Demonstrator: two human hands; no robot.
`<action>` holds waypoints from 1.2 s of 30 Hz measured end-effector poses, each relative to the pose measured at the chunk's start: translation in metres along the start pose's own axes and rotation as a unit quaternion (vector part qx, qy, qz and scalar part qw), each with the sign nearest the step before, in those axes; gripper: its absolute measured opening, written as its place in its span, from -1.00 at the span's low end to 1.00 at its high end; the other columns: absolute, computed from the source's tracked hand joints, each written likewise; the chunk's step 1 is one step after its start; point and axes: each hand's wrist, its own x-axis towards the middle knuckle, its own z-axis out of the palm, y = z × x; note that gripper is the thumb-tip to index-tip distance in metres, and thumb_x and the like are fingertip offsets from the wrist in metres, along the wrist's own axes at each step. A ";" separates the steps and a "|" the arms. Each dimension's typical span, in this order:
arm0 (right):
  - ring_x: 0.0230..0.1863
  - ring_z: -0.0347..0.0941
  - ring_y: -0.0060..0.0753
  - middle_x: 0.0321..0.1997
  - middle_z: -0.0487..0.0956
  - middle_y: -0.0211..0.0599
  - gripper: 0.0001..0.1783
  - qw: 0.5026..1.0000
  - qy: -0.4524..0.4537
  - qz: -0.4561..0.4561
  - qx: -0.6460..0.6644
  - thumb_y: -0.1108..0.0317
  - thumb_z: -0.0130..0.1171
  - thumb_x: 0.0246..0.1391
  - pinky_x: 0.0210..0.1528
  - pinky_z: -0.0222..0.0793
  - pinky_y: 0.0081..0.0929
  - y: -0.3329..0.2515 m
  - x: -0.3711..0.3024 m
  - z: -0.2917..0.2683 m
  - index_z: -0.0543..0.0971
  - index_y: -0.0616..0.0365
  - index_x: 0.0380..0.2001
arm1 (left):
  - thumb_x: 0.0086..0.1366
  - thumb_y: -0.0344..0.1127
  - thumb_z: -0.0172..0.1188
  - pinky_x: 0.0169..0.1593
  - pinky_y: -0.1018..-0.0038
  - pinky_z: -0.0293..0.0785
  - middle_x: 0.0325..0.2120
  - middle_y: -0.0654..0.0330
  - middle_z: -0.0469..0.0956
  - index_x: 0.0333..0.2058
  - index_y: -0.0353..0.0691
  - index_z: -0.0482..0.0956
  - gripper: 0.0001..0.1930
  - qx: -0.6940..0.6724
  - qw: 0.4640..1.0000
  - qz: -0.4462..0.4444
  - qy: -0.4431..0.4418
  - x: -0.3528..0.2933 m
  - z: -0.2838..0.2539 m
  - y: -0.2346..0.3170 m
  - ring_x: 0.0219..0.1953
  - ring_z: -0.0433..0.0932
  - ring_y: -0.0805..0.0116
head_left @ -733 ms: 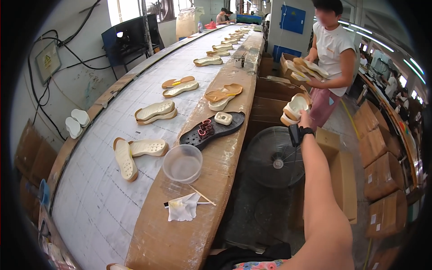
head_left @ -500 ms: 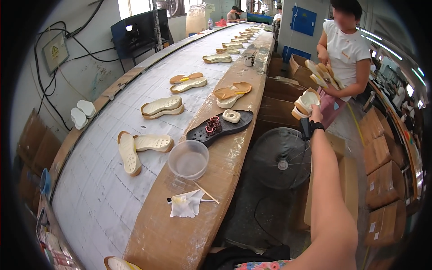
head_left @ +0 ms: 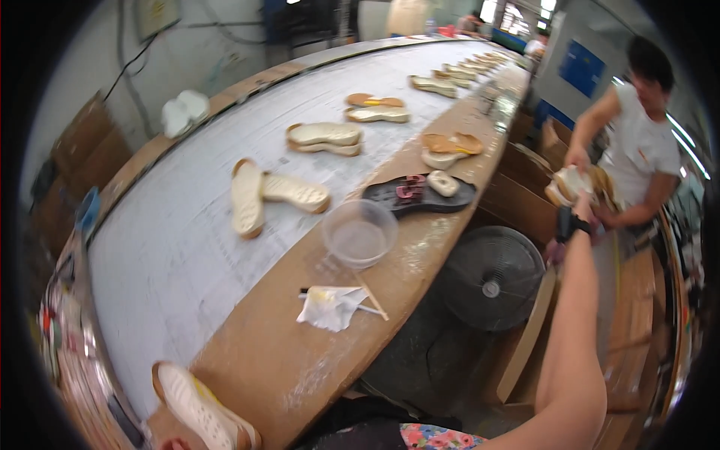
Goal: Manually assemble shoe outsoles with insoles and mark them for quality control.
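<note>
My right arm reaches far out to the right, with a black band at the wrist. My right hand (head_left: pixel 583 210) is closed on cream and tan shoe soles (head_left: pixel 568 184). A co-worker in a white top has one hand on these same soles, while their other arm cradles more soles (head_left: pixel 602 186). At the lower left edge only a blurred bit of my left hand (head_left: pixel 176 444) shows. It is beside a cream sole with a tan edge (head_left: pixel 199 405); its fingers are cut off, so I cannot tell whether it grips that sole.
On the white table (head_left: pixel 180 300) lie several paired soles (head_left: pixel 296 191). Its brown covered edge bears a clear plastic tub (head_left: pixel 360 234), a white wipe (head_left: pixel 330 307), a stick and a black sole (head_left: pixel 382 196). Below stand a fan (head_left: pixel 491 277) and cardboard boxes (head_left: pixel 517 184).
My view has swung left and tilted. My right hand has carried the soles to the co-worker, whose hand now touches them. A bit of my left hand has come in at the lower left.
</note>
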 end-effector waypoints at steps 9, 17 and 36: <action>0.06 0.32 -0.24 0.11 0.30 -0.04 -0.71 0.859 -0.301 0.193 0.367 0.36 -0.31 0.21 0.15 0.11 -0.03 -0.219 -0.320 0.169 0.28 0.27 -0.09 | 0.23 -0.44 -0.05 -0.31 0.68 0.25 -0.42 0.28 0.42 -0.29 -0.25 0.37 -0.91 -0.083 0.996 0.037 -0.002 0.027 -0.011 -0.017 -0.40 0.34 0.59; -0.10 0.34 -0.39 -0.14 0.46 -0.26 -0.72 0.732 -0.484 0.424 0.225 0.19 -0.17 0.16 -0.06 0.20 -0.41 -0.143 -0.701 0.369 0.35 0.13 -0.18 | 0.20 -0.49 -0.05 -0.29 0.65 0.26 -0.46 0.23 0.42 -0.34 -0.30 0.38 -0.94 -0.070 0.997 0.012 0.017 0.037 -0.011 -0.028 -0.40 0.36 0.54; -0.29 0.50 -0.09 -0.31 0.55 -0.12 -0.65 0.319 -0.610 -0.398 -0.607 0.12 -0.05 -0.09 -0.28 0.39 -0.27 0.093 -0.532 0.502 0.59 0.12 -0.42 | 0.18 -0.50 -0.04 -0.22 0.51 0.33 -0.42 0.16 0.47 -0.33 -0.35 0.43 -0.90 -0.068 0.992 -0.094 0.048 0.057 -0.029 -0.078 -0.37 0.41 0.41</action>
